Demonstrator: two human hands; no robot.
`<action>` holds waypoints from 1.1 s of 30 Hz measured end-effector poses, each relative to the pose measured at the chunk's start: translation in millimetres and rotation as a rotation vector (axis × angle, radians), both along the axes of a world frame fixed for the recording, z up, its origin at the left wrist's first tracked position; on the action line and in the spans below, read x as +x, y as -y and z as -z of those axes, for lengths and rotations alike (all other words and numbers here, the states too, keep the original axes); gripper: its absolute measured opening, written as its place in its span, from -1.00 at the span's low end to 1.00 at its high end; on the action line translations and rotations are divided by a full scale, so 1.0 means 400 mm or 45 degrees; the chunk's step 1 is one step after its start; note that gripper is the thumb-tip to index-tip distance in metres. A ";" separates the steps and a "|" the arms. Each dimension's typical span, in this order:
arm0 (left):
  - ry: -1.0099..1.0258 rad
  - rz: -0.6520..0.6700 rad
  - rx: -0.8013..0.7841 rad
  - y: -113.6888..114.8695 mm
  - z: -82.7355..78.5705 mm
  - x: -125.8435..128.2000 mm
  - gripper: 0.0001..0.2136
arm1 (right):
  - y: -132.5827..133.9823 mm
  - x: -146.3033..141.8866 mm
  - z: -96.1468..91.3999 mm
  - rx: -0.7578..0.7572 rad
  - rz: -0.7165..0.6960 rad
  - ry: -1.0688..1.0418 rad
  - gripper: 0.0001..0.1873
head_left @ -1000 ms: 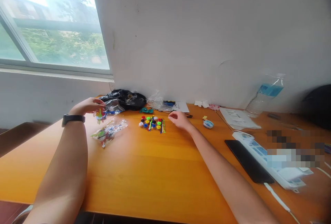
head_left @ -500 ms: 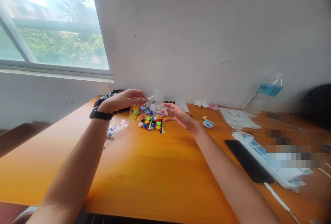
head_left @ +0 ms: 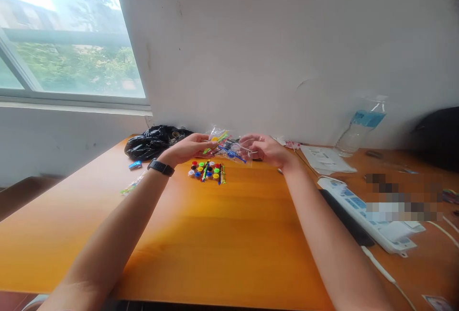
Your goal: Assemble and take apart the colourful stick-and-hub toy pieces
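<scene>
A clear plastic bag [head_left: 233,154] of small coloured plastic pieces hangs between my hands, above the far part of the table. My left hand [head_left: 190,148], with a black band on its wrist, pinches the bag's left side near some yellow-green pieces. At the other side my right hand [head_left: 270,150] has its fingers curled on the bag's edge. Blue and white pieces show through the plastic. Just below on the table, small coloured round pieces [head_left: 203,170] stand in rows, with thin coloured sticks [head_left: 223,173] lying among and beside them.
Behind my left hand lies a black plastic bag [head_left: 150,142]; a small blue packet [head_left: 135,164] is in front of it. A clear packet [head_left: 132,185] lies partly behind my left forearm. To the right are a power strip [head_left: 362,213], a dark phone [head_left: 340,210], papers [head_left: 328,159] and a bottle [head_left: 358,131].
The clear bag has moved right and turned between my hands. My right hand has gone from spread fingers to curled ones on the bag. My left hand has shifted slightly lower.
</scene>
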State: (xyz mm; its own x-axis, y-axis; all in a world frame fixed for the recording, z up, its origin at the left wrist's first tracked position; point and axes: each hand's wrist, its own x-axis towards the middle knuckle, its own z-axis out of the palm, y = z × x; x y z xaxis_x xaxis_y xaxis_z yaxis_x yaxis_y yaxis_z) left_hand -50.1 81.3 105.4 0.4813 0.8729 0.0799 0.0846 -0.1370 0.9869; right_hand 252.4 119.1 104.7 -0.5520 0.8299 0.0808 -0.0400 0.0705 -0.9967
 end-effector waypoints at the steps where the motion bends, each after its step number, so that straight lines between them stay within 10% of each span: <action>1: -0.026 -0.005 0.016 0.001 -0.001 -0.001 -0.61 | 0.001 0.017 0.002 0.012 -0.062 0.078 -0.66; 10: -0.567 0.205 0.092 0.010 0.062 0.086 -0.73 | -0.077 0.088 0.149 -0.142 -0.878 0.873 -0.29; 22: -0.699 -0.030 0.331 0.027 0.069 0.142 -0.60 | -0.074 0.089 0.155 -0.113 -0.927 0.715 -0.08; 33: -0.384 -0.274 0.534 0.028 0.087 0.196 -0.70 | -0.058 0.067 0.134 0.054 -0.474 0.438 -0.51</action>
State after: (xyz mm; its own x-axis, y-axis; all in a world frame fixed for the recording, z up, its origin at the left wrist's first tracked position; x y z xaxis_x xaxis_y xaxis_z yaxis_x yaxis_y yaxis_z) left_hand 28.2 70.0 70.8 0.3511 0.8771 0.3278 0.4241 -0.4611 0.7795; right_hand 279.1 142.3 51.1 -0.8104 0.5717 -0.1284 0.2603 0.1548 -0.9530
